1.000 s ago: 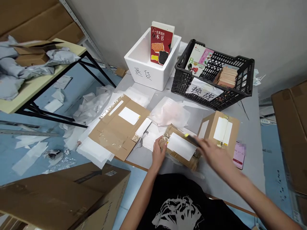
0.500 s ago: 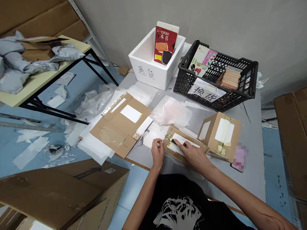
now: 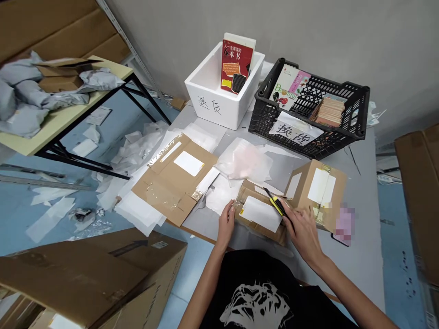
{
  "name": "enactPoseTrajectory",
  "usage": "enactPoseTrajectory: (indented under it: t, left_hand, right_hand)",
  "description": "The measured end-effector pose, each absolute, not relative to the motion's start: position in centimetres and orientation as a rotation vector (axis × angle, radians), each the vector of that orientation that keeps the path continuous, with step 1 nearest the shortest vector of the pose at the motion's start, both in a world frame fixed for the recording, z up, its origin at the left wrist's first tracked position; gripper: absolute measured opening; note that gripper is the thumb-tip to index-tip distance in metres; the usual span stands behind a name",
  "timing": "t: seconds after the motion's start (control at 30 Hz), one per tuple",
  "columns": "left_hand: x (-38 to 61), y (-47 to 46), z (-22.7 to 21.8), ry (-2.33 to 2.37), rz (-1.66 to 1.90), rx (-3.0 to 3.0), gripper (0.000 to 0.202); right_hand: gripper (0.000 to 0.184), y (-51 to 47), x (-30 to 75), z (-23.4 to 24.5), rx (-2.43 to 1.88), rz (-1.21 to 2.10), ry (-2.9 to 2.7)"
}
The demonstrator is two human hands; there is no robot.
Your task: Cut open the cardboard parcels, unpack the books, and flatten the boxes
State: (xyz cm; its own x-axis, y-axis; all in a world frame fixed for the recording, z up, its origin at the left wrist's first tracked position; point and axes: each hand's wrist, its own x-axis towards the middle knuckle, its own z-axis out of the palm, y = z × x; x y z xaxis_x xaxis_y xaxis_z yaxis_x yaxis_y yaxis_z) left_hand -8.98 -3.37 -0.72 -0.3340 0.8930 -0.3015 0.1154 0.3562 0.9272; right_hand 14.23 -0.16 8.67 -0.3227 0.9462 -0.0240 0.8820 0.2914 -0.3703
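A small taped cardboard box point(image 3: 252, 189) with a white label lies at the table's front edge. My left hand point(image 3: 227, 224) is at its left end, fingers closed on the taped edge. In my right hand point(image 3: 302, 230) is a yellow and black utility knife point(image 3: 277, 205), its blade pointing up and left over the box's right part. Just right of the box stands a second carton point(image 3: 338, 192) with white labels and clear tape. A flattened cardboard sheet point(image 3: 161, 183) lies to the left, over white paper.
Behind are a white foam box point(image 3: 202, 98) with a red book point(image 3: 235, 64) and a black crate point(image 3: 255, 123) of books. A translucent wrapped packet point(image 3: 236, 160) lies mid-table. A large carton point(image 3: 137, 274) stands at front left; a phone point(image 3: 339, 238) lies at right. Grey parcels point(image 3: 30, 98) fill another table.
My right hand has moved right and lifted off the box's label, so more of the knife shows. The small box has tilted a little, and my left hand stays at its left end.
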Motion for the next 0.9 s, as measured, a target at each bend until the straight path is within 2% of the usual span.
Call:
enactPoseTrajectory:
  t: [0.1, 0.27, 0.43, 0.63, 0.77, 0.9]
  left_hand:
    - [-9.0, -3.1, 0.3, 1.761, 1.01, 1.036, 0.043]
    - [-11.0, -3.9, 5.5, 2.065, 0.799, 1.259, 0.042]
    - [-12.5, -4.9, 8.1, 2.279, 0.557, 1.378, 0.039]
    - [-11.0, -3.7, 4.4, 2.141, 0.539, 1.254, 0.031]
    - [-10.6, -4.6, 2.5, 2.028, 0.606, 1.129, 0.032]
    - [-10.3, -5.1, 2.3, 2.016, 0.592, 1.079, 0.034]
  right_hand:
    - [0.049, -2.2, 14.3, 7.9, -1.736, 0.79, -2.052]
    - [0.052, -4.6, 12.3, 9.1, -1.643, 1.319, -1.808]
    - [0.052, -6.0, 11.8, 9.6, -1.604, 1.493, -1.76]
    - [0.05, -5.3, 12.8, 6.7, -1.66, 1.439, -1.865]
    - [0.049, -4.3, 13.3, 9.0, -1.582, 1.321, -2.195]
    - [0.05, -3.1, 11.4, 11.2, -1.692, 0.941, -2.629]
